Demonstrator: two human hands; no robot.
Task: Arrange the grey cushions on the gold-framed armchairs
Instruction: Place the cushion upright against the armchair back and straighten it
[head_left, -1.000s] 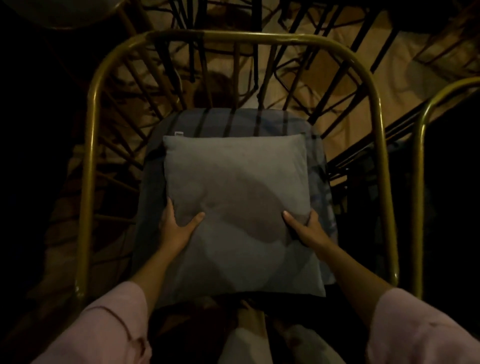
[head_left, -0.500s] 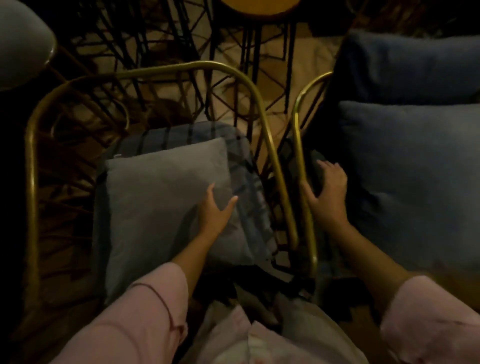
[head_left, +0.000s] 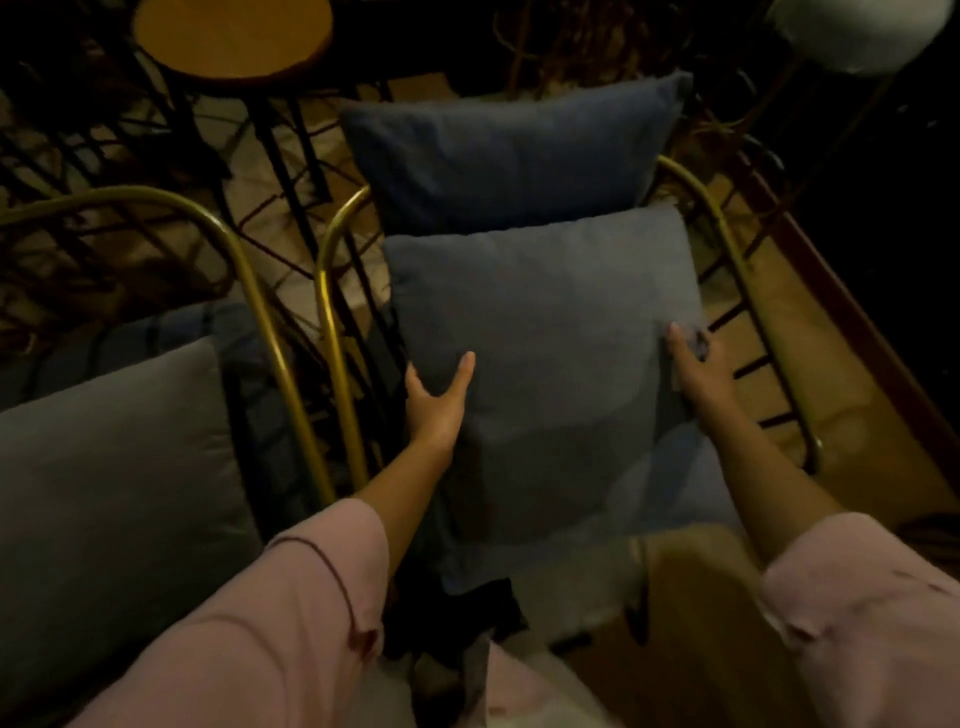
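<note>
Two gold-framed armchairs stand side by side in dim light. On the right armchair a grey cushion lies on the seat, and a darker blue-grey cushion leans against the back. My left hand holds the grey cushion's left edge, thumb on top. My right hand holds its right edge, fingers partly hidden behind it. The left armchair carries another grey cushion that neither hand touches.
A round wooden side table on black legs stands behind the chairs. A pale rounded object sits at the top right. Black wire frames crowd the floor behind the left armchair. A dark ledge runs along the right.
My view and both hands have shifted right from the left armchair. The left hand let go of the first cushion, and both hands now grip the cushion on the right armchair.
</note>
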